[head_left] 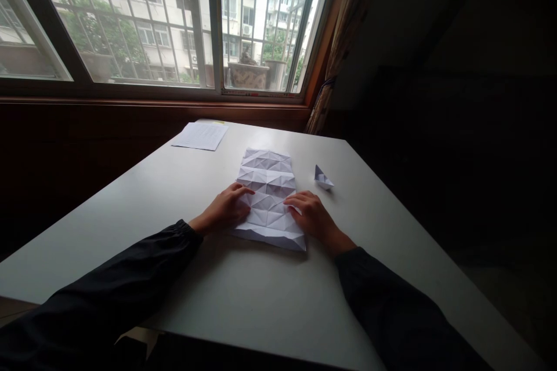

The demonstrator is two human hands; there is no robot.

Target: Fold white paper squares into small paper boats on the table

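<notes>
while both our hands lie on the creased sheet (pixel 267 185), we judge the step in hand to be working its folds by pressing them down. the sheet lies near the middle of the table (pixel 174 197), its long side running away from us toward the window (pixel 152 23), its grid of triangle creases standing up a little.

our left hand (pixel 226 208) sits at the sheet's left edge, fingers (pixel 243 189) stretched out and laid on the paper; our right hand (pixel 311 214) mirrors it at the right edge, fingers (pixel 296 200) loosely spread. neither hand grips anything; both only rest on the paper.

to do this well, we think it best to keep the pressure even on both sides so the sheet does not skew. we would follow the creases already there and not make new ones, and move row by row from the near end, since the paper looks thin and easy to crumple.

counting: two hands, one creased sheet, and one small folded paper shape (pixel 323 178) just right of the sheet and apart from it. one flat paper (pixel 201 135) lies at the far left corner, though we cannot tell if it is a single leaf or several. one table, one window, and one curtain (pixel 335 58).
</notes>
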